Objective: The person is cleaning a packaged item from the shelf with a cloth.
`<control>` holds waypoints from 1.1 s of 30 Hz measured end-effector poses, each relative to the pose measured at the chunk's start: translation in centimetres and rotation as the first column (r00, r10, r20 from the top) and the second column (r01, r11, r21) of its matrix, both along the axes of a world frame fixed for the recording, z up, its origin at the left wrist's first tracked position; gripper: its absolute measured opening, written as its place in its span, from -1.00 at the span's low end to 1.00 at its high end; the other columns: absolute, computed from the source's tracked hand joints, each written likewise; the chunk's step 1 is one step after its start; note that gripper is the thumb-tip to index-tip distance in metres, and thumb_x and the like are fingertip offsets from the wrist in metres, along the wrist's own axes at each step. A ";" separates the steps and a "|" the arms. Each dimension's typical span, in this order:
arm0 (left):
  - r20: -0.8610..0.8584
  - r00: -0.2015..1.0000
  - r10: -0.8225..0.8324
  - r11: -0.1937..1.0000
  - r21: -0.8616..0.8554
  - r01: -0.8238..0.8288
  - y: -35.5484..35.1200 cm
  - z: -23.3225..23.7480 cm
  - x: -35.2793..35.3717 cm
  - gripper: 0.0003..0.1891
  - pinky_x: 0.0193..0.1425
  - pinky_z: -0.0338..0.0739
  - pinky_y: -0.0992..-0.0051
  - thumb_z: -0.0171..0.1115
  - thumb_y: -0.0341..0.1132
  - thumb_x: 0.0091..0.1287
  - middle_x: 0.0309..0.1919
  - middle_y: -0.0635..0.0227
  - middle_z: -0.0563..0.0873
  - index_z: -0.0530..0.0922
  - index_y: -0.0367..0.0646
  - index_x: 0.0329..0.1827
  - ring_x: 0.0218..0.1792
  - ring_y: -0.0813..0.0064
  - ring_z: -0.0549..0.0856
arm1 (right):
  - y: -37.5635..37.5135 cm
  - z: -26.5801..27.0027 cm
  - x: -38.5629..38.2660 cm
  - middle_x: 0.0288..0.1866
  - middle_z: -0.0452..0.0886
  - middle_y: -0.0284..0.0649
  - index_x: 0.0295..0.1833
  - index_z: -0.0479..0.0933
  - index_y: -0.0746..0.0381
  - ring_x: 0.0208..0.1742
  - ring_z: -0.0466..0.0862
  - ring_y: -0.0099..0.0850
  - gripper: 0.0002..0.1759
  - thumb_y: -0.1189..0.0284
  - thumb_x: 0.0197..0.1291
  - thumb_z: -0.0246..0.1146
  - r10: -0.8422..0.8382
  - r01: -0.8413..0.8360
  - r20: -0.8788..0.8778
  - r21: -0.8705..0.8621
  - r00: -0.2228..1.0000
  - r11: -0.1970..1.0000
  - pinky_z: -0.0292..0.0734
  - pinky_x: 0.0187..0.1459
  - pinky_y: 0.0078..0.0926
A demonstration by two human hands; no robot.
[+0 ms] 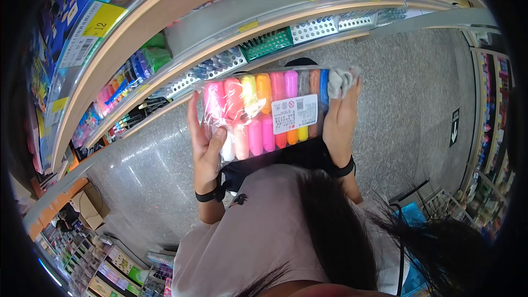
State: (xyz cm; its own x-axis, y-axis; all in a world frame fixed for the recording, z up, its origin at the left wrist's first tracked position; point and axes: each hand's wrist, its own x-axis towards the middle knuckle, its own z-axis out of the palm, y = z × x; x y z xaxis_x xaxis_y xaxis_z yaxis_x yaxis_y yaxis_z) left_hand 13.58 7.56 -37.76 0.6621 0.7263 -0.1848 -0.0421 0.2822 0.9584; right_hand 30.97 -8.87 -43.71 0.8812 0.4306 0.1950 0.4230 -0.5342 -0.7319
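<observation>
A clear plastic pack of coloured modelling clay sticks (255, 135) is held up in front of my body, its wrapper glossy with reflections. Two rows of sticks show inside, among them pink, yellow, orange, red and blue ones. A white printed label (295, 114) is stuck on the side facing me. My left hand (205, 143) grips the left end, thumb over the front. At the right end, my right hand (341, 118) holds the pack, its fingers by a crumpled greyish-white piece (341, 81) whose kind I cannot make out. Both wrists wear black bands.
Curved shelves (220, 27) run along the left and top, with a yellow price tag (103, 20) and green and white perforated baskets (268, 44). Grey speckled floor (396, 110) lies below. More stocked shelving (492, 104) stands at right, and a cardboard box (89, 206) at lower left.
</observation>
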 end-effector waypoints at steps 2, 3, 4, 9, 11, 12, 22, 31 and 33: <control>0.021 1.000 -0.011 1.000 0.010 0.011 -0.2 -0.2 0.6 -0.21 0.46 0.03 0.32 0.13 -0.43 0.29 0.48 0.15 0.00 -0.13 -0.15 0.51 0.43 0.30 0.16 | 1.7 1.1 0.2 0.43 0.20 0.03 0.35 0.23 0.36 0.48 0.05 0.08 -0.51 0.36 0.38 -0.13 0.054 -0.050 0.058 -0.056 0.997 0.997 -0.14 0.45 -0.10; -0.016 1.000 -0.015 0.997 0.070 0.016 -0.4 -0.5 0.9 -0.23 0.48 -0.03 0.34 0.11 -0.41 0.31 0.49 0.17 -0.04 -0.12 -0.17 0.51 0.45 0.32 0.10 | 2.8 1.7 0.0 0.42 0.21 0.03 0.32 0.28 0.37 0.48 0.05 0.06 -0.52 0.34 0.38 -0.13 0.115 -0.103 0.111 -0.114 0.987 0.988 -0.14 0.45 -0.09; -0.052 0.999 -0.015 0.991 0.129 0.022 -0.6 -0.7 1.2 -0.26 0.50 -0.10 0.36 0.09 -0.39 0.33 0.51 0.19 -0.07 -0.10 -0.19 0.51 0.47 0.35 0.04 | 4.3 2.4 -0.7 0.40 0.24 0.04 0.26 0.35 0.36 0.48 0.09 0.04 -0.52 0.31 0.37 -0.14 0.126 -0.112 0.114 -0.119 0.986 0.986 -0.13 0.45 -0.04; 0.014 1.000 -0.005 0.996 0.086 0.003 -0.7 -2.1 1.1 -0.17 0.49 -0.06 0.36 0.14 -0.10 0.35 0.51 0.25 -0.10 -0.15 -0.19 0.51 0.49 0.37 -0.05 | 7.0 5.8 -5.2 0.39 0.27 -0.02 0.27 0.37 0.28 0.45 0.19 -0.07 -0.47 0.45 0.12 0.12 0.549 -0.555 0.088 0.094 0.831 0.826 0.03 0.41 -0.10; -0.034 0.999 0.037 0.991 0.131 -0.033 -0.8 -2.0 1.1 -0.15 0.48 -0.02 0.36 0.15 -0.08 0.34 0.51 0.25 -0.09 -0.16 -0.19 0.51 0.48 0.37 -0.01 | 6.2 6.2 -5.6 0.39 0.29 -0.07 0.28 0.38 0.24 0.45 0.21 -0.13 -0.46 0.44 0.13 0.11 0.627 -0.634 0.095 0.134 0.773 0.762 0.03 0.41 -0.13; -0.085 0.993 0.081 0.982 0.179 -0.065 -0.8 -2.0 1.2 -0.13 0.47 0.02 0.35 0.16 -0.05 0.33 0.51 0.25 -0.08 -0.17 -0.20 0.51 0.47 0.37 0.04 | 5.3 5.9 -5.2 0.39 0.31 -0.14 0.27 0.39 0.21 0.45 0.22 -0.20 -0.48 0.44 0.14 0.10 0.711 -0.716 0.098 0.045 0.697 0.696 0.04 0.41 -0.15; -0.001 1.000 0.024 0.989 0.146 -0.024 -0.9 -1.8 2.1 -0.24 0.49 -0.09 0.35 0.08 -0.18 0.40 0.51 0.21 -0.08 -0.15 -0.23 0.51 0.48 0.35 0.00 | 2.5 1.1 1.4 0.34 0.32 0.06 0.17 0.42 0.36 0.43 0.18 0.06 -0.53 0.24 0.39 -0.13 0.182 -0.168 0.203 -0.087 0.962 0.982 -0.04 0.40 0.02; 0.035 0.999 0.019 0.995 0.098 -0.022 -1.0 -2.5 1.3 -0.23 0.49 -0.05 0.32 0.07 -0.17 0.40 0.50 0.18 -0.06 -0.17 -0.20 0.51 0.48 0.33 0.03 | 2.2 2.9 -3.6 0.37 0.36 -0.29 0.19 0.49 0.14 0.48 0.17 -0.25 -0.56 0.34 0.16 0.09 0.750 -0.740 0.223 -0.143 0.622 0.657 -0.12 0.46 -0.15; 0.029 0.999 0.030 0.990 0.139 -0.033 -1.1 -2.6 1.2 -0.23 0.50 -0.10 0.31 0.08 -0.21 0.39 0.51 0.20 -0.07 -0.16 -0.21 0.51 0.48 0.34 0.01 | 0.3 1.9 -1.0 0.36 0.37 -0.22 0.20 0.47 0.18 0.47 0.18 -0.21 -0.57 0.37 0.21 0.04 0.639 -0.625 0.183 -0.132 0.748 0.769 -0.08 0.45 -0.14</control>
State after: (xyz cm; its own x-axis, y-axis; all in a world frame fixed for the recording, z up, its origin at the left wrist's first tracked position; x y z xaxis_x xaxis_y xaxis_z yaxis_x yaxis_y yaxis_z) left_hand 14.75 6.49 -40.39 0.6419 0.7642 -0.0630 -0.0749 0.1443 0.9867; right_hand 29.97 -8.60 -41.82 0.3459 0.8910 0.2941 0.8146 -0.1296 -0.5653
